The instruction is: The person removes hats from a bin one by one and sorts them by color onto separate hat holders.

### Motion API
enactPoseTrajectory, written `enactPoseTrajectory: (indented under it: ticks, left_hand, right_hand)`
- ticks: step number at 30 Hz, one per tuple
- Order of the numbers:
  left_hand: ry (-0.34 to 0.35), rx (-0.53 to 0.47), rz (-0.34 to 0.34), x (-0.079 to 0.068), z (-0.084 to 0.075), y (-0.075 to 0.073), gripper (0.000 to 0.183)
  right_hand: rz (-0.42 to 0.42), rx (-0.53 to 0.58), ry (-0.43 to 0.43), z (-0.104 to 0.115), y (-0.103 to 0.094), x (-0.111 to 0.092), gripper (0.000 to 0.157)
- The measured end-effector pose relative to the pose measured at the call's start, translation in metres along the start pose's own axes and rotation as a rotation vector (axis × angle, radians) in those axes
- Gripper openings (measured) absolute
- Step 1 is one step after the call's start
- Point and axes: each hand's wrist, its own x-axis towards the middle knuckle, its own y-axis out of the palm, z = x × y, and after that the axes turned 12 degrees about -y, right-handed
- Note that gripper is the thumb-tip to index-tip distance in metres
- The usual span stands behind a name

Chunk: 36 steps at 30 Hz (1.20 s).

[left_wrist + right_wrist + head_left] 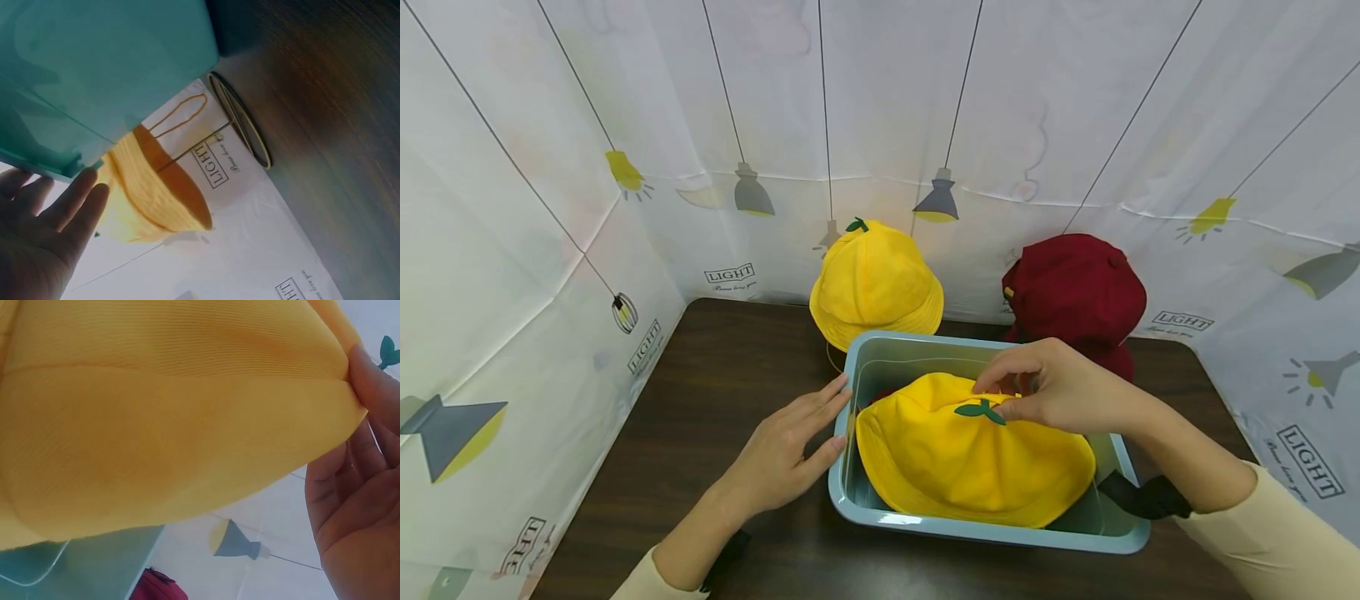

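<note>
In the head view a yellow bucket hat (955,467) with a green leaf tab (981,410) lies in a light blue plastic basin (1022,540). My right hand (1060,387) pinches a fold of the crown beside the leaf. The right wrist view shows the thumb (375,387) pressed against the yellow cloth (156,437). My left hand (782,450) touches the basin's left rim with its fingers extended; in the left wrist view the fingertips (87,187) are at that rim. A bit of dark red cloth (886,395) peeks out under the hat's left side.
Behind the basin a second yellow hat (876,283) sits on a wire stand, whose round base (244,122) shows in the left wrist view. Dark red hats (1075,292) stand at the back right. A printed white curtain (880,100) borders the dark wooden table (700,392).
</note>
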Motion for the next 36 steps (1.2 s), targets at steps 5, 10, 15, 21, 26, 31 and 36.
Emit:
enactPoseTrajectory:
  ticks: [5,10,15,21,26,31,36]
  left_hand:
    - [0.000,0.002,0.003,0.000,0.000,0.000,0.054]
    - [-0.005,0.003,0.004,0.000,0.000,-0.001,0.055]
    - [-0.008,0.000,0.005,0.000,0.000,0.000,0.055]
    - [-0.007,-0.007,0.002,0.000,-0.002,-0.001,0.056]
    - [0.004,-0.012,0.000,0.000,-0.002,-0.001,0.056]
    - [0.017,-0.007,-0.010,0.001,-0.002,0.000,0.055]
    - [0.018,-0.002,-0.018,0.000,-0.001,0.001,0.054]
  right_hand:
    - [-0.040,-0.026,0.008,0.004,-0.005,-0.002,0.034]
    - [-0.059,-0.038,0.028,0.009,-0.011,-0.003,0.035]
    - [-0.084,-0.058,-0.011,0.014,-0.019,-0.004,0.038]
    - [-0.115,-0.125,-0.095,0.018,-0.028,-0.005,0.041]
    - [-0.146,-0.179,-0.129,0.021,-0.034,-0.006,0.043]
    - [-0.170,-0.217,-0.151,0.026,-0.040,-0.009,0.047]
    - [-0.198,-0.220,-0.185,0.030,-0.046,-0.010,0.051]
